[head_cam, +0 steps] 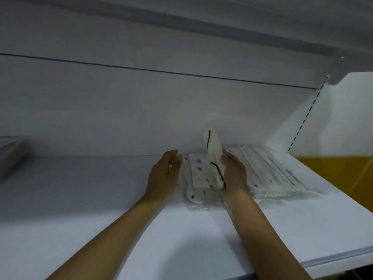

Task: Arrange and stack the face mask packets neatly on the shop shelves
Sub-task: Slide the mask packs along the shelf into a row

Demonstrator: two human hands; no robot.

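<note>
My two forearms reach up over the near edge of the white shelf point(121, 229), and between my hands lies the stack of face mask packets point(201, 178) I am squaring. My left hand point(163, 176) stands on edge at the stack's left side, fingers straight and together, just beside the plastic; whether they touch it I cannot tell. My right hand point(234, 174) is against the stack's right side, fingers lightly bent over its edge, more pressing than gripping. The stack's long axis runs away from me toward the back panel point(121, 110), so I judge the coming squeeze goes across it, both hands equally near. One packet point(213, 146) at the far end has tipped up against the panel and wants flattening. Just right of my right hand a second pile of packets point(272, 172) is fanned out, leaning toward the slotted upright point(308, 118). Far left, something blurred sits on the shelf.
</note>
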